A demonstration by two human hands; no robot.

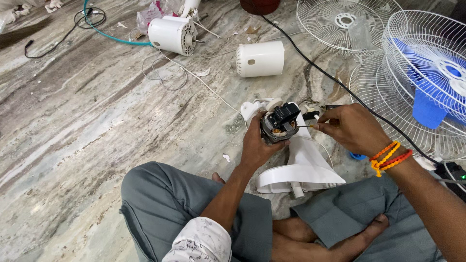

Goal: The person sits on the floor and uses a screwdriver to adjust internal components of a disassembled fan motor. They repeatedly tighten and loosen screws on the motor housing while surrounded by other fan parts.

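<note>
glossy white plastic stand (303,165); polished marble floor (97,121).

Dark, round fan motor (278,127) atop a white plastic stand (303,162), thin screwdriver (310,125) at its side.

Grey-and-cream veined marble floor (73,121), glossy under even, soft light. Beyond the white cylindrical motor cover (260,58): a white fan motor housing (172,35) on its side, a teal hose (109,35), loose black and white wires, paper scraps. Right of that cover: a black cable (310,60) running diagonally, white wire fan guards (347,22), one caging a blue blade (429,92).
</note>
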